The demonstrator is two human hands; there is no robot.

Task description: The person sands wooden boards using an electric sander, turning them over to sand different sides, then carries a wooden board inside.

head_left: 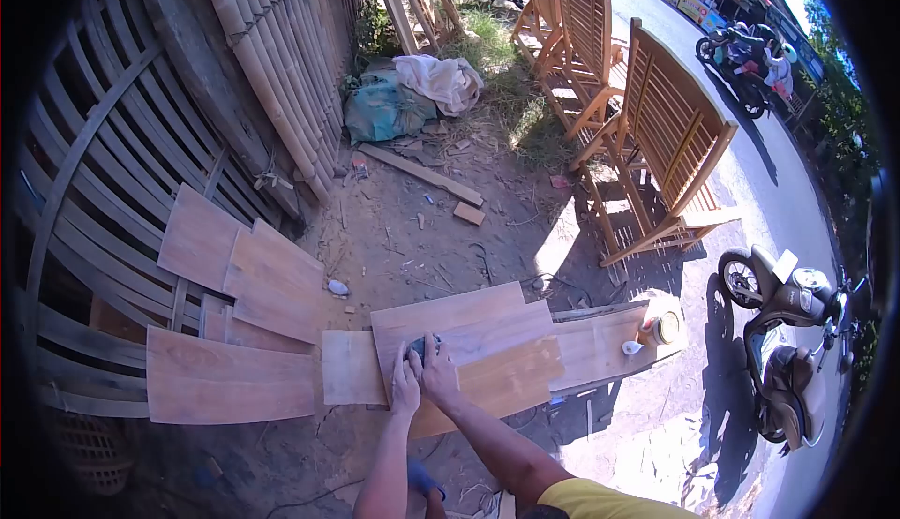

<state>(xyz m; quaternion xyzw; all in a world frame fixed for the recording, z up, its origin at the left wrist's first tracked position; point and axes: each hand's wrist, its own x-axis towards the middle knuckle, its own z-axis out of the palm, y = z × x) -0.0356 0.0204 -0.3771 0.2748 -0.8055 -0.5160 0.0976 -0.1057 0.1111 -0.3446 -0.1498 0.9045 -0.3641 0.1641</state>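
In the head view, the left hand [406,386] and right hand [438,376] have their fingers closed around 1 dark block [417,346] near the wooden board's [478,315] left end, where flat, even pressure along the grain probably works best.

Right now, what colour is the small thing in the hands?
The small thing looks dark, near black, though partly covered; best seen in the head view.

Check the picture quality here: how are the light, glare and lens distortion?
Head view: strong wide-angle bending, dark corners; head view: sunlit ground nearly white beside the hard shadow of the parked motorbike; head view: left hand, right hand and the board beneath sit in softer shade, the dark object they hold too indistinct to identify.
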